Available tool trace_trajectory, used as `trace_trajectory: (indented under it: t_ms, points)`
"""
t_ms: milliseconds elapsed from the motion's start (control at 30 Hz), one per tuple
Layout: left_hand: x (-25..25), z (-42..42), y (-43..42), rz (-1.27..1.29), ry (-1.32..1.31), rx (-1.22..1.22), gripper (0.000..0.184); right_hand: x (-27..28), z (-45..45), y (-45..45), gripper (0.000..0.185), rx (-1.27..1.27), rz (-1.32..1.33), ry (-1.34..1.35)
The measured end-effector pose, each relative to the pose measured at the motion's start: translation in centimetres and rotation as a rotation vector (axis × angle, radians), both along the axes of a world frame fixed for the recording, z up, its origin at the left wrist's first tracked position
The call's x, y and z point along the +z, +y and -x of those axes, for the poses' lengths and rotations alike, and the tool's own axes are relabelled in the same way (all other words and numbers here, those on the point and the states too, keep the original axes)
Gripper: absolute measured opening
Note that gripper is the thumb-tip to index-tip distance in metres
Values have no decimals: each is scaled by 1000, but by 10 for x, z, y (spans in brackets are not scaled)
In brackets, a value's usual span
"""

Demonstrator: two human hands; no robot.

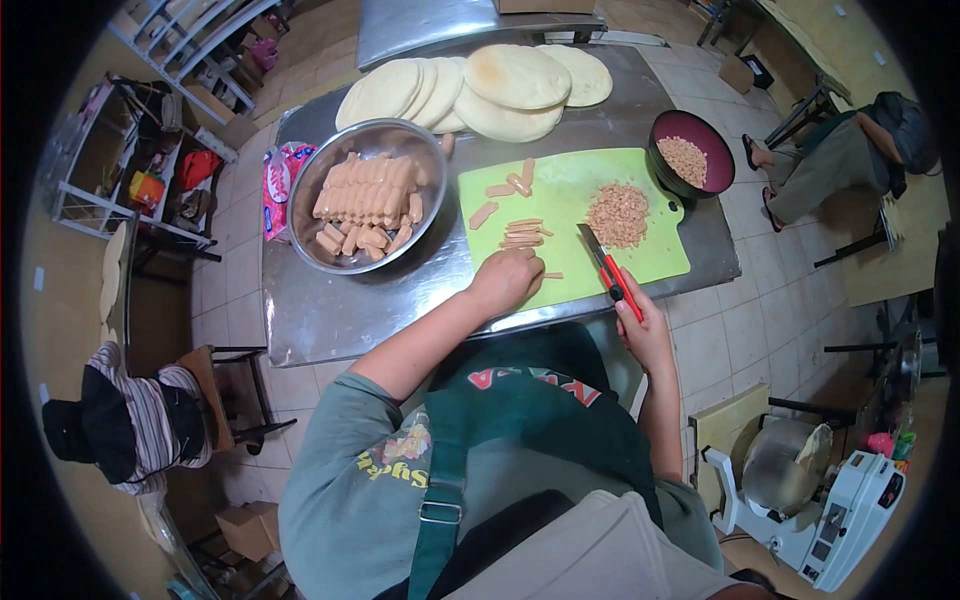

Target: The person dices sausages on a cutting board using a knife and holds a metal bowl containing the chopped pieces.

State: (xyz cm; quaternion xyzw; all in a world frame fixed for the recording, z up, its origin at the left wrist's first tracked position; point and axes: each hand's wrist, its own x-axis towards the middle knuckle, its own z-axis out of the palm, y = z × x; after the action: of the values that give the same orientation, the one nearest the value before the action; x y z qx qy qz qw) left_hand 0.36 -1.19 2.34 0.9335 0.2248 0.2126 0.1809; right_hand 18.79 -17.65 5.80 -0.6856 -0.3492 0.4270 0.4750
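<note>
My left hand [508, 281] rests on the front edge of a green cutting board [560, 173], its fingers curled down over a sausage strip [553, 275] that pokes out beside them. Just beyond it lies a small stack of sausage strips [523, 234]. My right hand [646, 328] grips a red and black utility knife [613, 277], blade out and pointing away to the left. Past the blade sits a heap of diced sausage [617, 214]. Several short sausage pieces [519, 183] lie on the board's far left part.
A steel bowl [432, 215] of sausages stands left of the board, beside a pink packet [276, 190]. Round flatbreads [513, 78] overlap at the back of the metal table [310, 318]. A dark bowl [717, 150] holds diced sausage. Another person [850, 160] is at far right.
</note>
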Motion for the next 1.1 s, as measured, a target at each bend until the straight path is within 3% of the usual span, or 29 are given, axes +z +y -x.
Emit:
trace_trajectory:
  t_ms: [200,300,367,433,533,667,733,833,900,1100]
  points:
    - [6,6,10,63,144,-77,8,5,3,2,47,-2,15,40]
    - [18,7,21,134,3,-24,9,1,1,1,47,8,34,19]
    - [25,6,34,44,-44,81,10,-8,0,-1,47,23,54,-3]
    - [30,6,44,-52,14,98,11,-18,1,-1,45,95,3,-305]
    - [32,3,51,33,143,92,13,-11,11,0,45,103,33,-281]
    - [25,-5,56,40,-26,72,18,-1,18,5,44,124,187,-241]
    - [22,-13,57,13,-77,62,20,-13,17,4,44,91,9,-273]
    - [29,-29,55,18,52,5,17,-10,13,3,45,68,63,-267]
    - [39,-43,51,-32,412,36,20,-13,10,2,45,53,43,-265]
    - [26,-69,55,-97,614,130,25,-16,0,-8,46,-3,-1,-302]
